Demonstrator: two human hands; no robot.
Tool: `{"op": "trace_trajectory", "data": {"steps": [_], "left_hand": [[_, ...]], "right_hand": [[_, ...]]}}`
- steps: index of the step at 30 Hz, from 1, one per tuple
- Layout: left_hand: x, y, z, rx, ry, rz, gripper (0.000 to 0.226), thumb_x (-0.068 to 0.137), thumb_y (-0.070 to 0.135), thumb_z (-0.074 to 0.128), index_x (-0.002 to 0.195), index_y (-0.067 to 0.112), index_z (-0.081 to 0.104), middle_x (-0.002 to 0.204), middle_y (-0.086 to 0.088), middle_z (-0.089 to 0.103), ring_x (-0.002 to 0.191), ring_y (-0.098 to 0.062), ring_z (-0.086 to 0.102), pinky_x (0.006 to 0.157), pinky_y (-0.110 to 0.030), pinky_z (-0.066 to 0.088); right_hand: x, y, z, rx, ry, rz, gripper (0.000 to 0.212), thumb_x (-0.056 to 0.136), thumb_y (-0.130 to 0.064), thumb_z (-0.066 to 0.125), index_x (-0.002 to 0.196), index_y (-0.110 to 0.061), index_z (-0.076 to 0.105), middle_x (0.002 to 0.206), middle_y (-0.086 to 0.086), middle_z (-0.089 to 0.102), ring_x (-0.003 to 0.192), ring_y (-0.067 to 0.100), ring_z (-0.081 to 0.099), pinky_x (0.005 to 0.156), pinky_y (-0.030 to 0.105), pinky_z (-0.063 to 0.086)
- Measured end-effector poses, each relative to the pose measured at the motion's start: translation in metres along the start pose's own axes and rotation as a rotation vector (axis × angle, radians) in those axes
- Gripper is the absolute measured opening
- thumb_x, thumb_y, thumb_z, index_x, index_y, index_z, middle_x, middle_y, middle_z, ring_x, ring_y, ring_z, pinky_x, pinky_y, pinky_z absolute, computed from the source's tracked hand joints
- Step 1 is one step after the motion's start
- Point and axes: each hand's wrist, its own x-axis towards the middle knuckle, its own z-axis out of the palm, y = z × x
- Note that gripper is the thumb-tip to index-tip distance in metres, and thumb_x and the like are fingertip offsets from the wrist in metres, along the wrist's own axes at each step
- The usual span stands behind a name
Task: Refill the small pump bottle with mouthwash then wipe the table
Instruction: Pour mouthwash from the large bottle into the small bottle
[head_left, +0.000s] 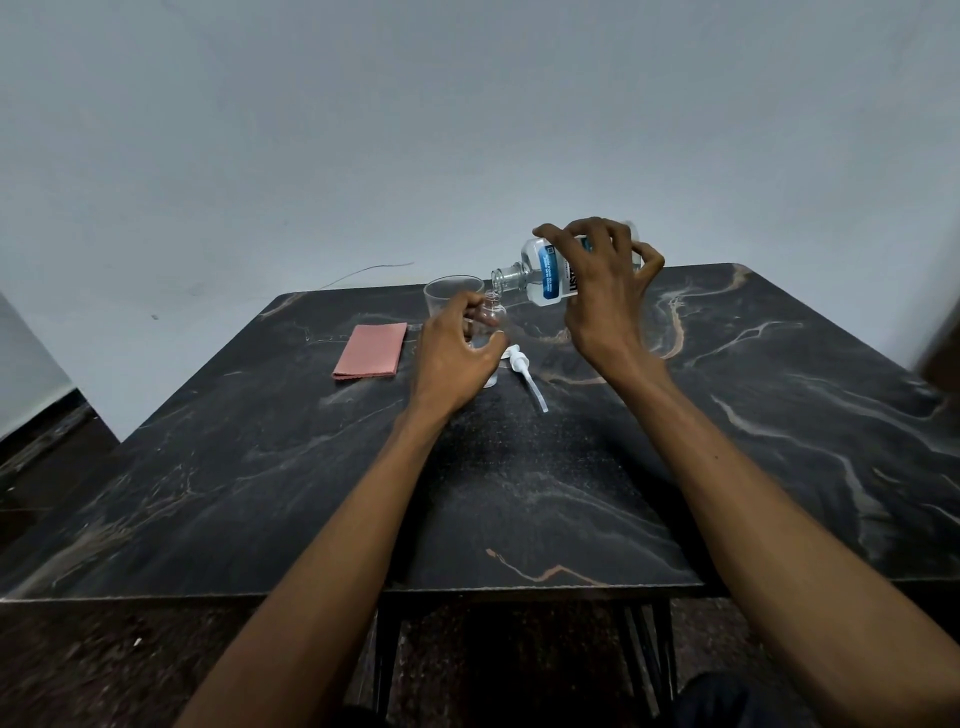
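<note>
While your right hand (602, 291) tips the mouthwash bottle (545, 273) over, your left hand (457, 358) holds the small pump bottle (491, 317) steady on the table (260, 467). You are pouring now. Next, go slow, then grab the pink cloth (370, 351).

You see a table (291, 493) topped in dark marble-look stone or laminate, veined tan and grey, with a dull sheen and a dusty, speckled patch near its middle. The mouthwash bottle (545, 275) is clear glossy plastic with a blue paper-like label. The small pump bottle (492, 312) and cup (448, 293) look clear and smooth. The pump head (521, 362) is white plastic. The folded pink cloth (371, 349) looks matt.
</note>
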Motion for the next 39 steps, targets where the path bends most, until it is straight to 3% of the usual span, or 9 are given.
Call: {"op": "trace_trajectory", "data": {"steps": [15,22,31,39], "left_hand": [[-0.0009,0.0006,-0.0005,-0.001,0.002,0.013,0.039,0.091,0.023,0.078,0.127,0.017,0.064,0.114,0.006,0.076,0.103,-0.01,0.071,0.095,-0.037,0.059],[-0.0008,0.0,0.0011,-0.001,0.011,0.008,0.04,0.091,0.026,0.077,0.128,0.019,0.065,0.111,0.011,0.076,0.099,-0.006,0.07,0.084,-0.02,0.051],[0.0,-0.0031,0.0024,-0.003,0.015,0.02,0.04,0.09,0.026,0.078,0.127,0.019,0.064,0.112,0.008,0.076,0.102,-0.008,0.071,0.094,-0.034,0.058],[0.0014,-0.0064,0.004,-0.017,0.01,0.021,0.038,0.09,0.025,0.077,0.125,0.022,0.064,0.115,0.007,0.076,0.103,-0.008,0.071,0.091,-0.029,0.056]], "right_hand": [[0.0006,0.0015,0.0022,0.005,0.016,-0.003,0.112,0.055,0.025,0.056,0.141,-0.046,0.055,0.138,-0.008,0.055,0.142,0.019,0.042,0.103,0.044,0.02],[-0.0003,0.0015,0.001,0.01,0.034,-0.016,0.113,0.052,0.022,0.057,0.14,-0.047,0.054,0.137,-0.01,0.054,0.139,0.015,0.042,0.103,0.044,0.021],[-0.0002,0.0008,0.0009,0.008,0.031,-0.014,0.112,0.054,0.023,0.059,0.141,-0.047,0.054,0.138,-0.01,0.054,0.14,0.016,0.042,0.104,0.045,0.021],[0.0005,0.0016,0.0032,-0.001,0.041,-0.016,0.113,0.053,0.024,0.057,0.141,-0.047,0.054,0.137,-0.009,0.055,0.14,0.016,0.041,0.103,0.044,0.021]]}}
